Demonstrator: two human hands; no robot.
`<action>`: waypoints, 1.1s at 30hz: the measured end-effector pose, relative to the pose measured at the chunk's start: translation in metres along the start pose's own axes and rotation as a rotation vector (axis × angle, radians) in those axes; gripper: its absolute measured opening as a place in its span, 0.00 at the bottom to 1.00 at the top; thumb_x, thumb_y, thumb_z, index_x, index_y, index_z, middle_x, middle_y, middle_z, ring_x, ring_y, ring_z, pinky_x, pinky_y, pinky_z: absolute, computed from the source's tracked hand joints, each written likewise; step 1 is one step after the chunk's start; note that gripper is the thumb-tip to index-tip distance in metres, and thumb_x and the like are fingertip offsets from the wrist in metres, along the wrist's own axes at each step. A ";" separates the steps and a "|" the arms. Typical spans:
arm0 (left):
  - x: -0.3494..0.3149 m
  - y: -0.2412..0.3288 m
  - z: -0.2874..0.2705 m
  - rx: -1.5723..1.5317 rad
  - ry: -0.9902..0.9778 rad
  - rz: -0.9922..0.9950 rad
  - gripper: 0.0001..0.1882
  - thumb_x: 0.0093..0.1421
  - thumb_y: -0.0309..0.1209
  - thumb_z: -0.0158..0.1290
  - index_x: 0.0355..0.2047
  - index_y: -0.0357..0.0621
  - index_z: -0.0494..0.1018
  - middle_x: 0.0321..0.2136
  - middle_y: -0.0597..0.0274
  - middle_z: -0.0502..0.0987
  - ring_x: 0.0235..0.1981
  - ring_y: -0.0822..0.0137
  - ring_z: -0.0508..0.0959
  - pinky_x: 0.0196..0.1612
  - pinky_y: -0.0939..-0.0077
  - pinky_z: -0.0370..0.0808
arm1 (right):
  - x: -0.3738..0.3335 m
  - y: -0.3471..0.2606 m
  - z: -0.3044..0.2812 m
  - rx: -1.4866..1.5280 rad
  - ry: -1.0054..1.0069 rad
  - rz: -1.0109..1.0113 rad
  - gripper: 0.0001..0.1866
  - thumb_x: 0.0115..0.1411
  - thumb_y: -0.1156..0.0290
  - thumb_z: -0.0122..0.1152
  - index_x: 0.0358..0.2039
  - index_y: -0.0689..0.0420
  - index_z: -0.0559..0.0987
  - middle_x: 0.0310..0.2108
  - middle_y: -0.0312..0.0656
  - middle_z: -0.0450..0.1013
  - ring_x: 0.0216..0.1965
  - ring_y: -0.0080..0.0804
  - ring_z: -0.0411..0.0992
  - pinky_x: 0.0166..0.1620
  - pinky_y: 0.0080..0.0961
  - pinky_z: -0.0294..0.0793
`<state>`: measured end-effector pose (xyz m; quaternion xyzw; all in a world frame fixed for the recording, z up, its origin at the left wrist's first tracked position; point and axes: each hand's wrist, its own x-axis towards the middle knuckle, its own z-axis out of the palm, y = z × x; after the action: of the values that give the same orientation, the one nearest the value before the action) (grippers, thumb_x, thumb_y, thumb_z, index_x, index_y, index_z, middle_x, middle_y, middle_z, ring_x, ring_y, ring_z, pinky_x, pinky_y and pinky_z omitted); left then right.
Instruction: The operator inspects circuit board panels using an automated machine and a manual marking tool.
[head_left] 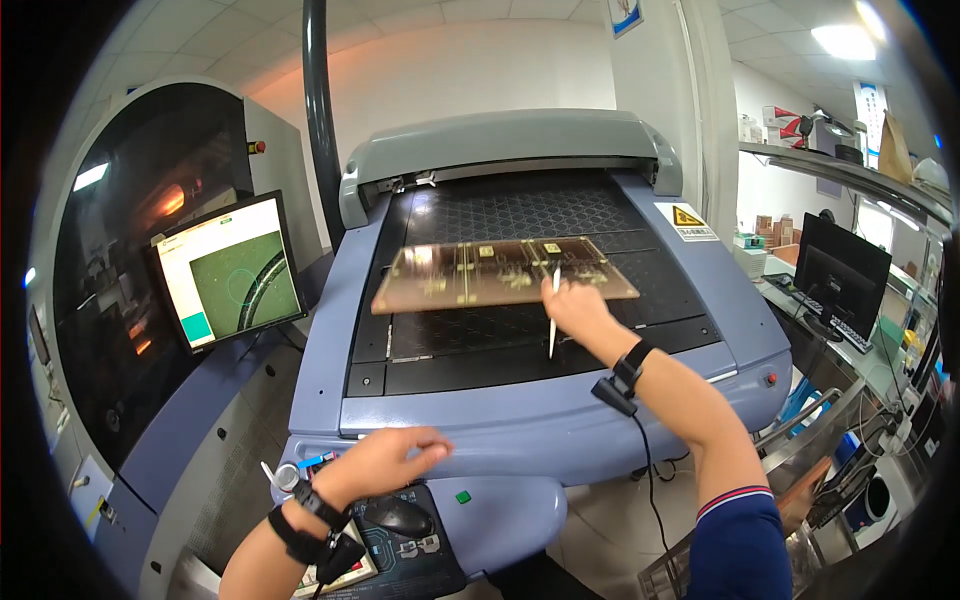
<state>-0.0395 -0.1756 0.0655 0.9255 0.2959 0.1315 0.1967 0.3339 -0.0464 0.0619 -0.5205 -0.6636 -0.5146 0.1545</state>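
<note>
My right hand [578, 312] is closed around a slim white pen-like stick [552, 338], which points up and down between the fingers. It is at the near right part of a brown circuit board panel [500, 276] with pale square patterns; whether the fingers also touch the panel I cannot tell. The panel is over the black bed [440, 345] of a blue-grey machine. Lower left, my left hand [395, 460] holds nothing, its thumb apart from loosely bent fingers. Below it a black computer mouse [400, 517] rests on a dark mouse pad [425, 575].
A monitor [235, 270] at the left shows a magnified green surface with a dark curve. The machine's grey bridge [510, 140] spans the far end of the bed. A green button [463, 497] sits on the front ledge. Another monitor [840, 265] stands on the right-hand bench.
</note>
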 end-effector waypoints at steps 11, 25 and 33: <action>0.084 0.001 0.037 -1.038 0.356 -0.258 0.28 0.68 0.46 0.46 0.60 0.42 0.59 0.56 0.54 0.68 0.56 0.61 0.70 0.56 0.60 0.68 | 0.037 0.071 -0.091 0.997 0.107 0.679 0.09 0.64 0.67 0.50 0.37 0.60 0.72 0.26 0.51 0.76 0.30 0.43 0.79 0.30 0.34 0.79; 0.143 -0.019 0.039 -1.621 0.689 -0.023 0.15 0.66 0.31 0.37 0.50 0.37 0.65 0.52 0.46 0.72 0.55 0.53 0.73 0.59 0.56 0.69 | -0.028 -0.055 -0.068 2.323 -0.199 1.107 0.19 0.70 0.60 0.40 0.50 0.62 0.67 0.44 0.51 0.75 0.40 0.38 0.78 0.38 0.34 0.82; 0.131 -0.073 0.031 -1.667 0.678 -0.226 0.15 0.66 0.32 0.38 0.47 0.36 0.67 0.49 0.47 0.75 0.52 0.56 0.76 0.51 0.66 0.76 | -0.042 -0.009 -0.071 0.479 0.173 0.018 0.24 0.49 0.62 0.68 0.47 0.52 0.75 0.47 0.36 0.75 0.50 0.41 0.72 0.54 0.41 0.70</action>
<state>0.0389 -0.0513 0.0228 0.3599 0.2358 0.5484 0.7170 0.3203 -0.1286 0.0563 -0.4291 -0.7462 -0.3840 0.3341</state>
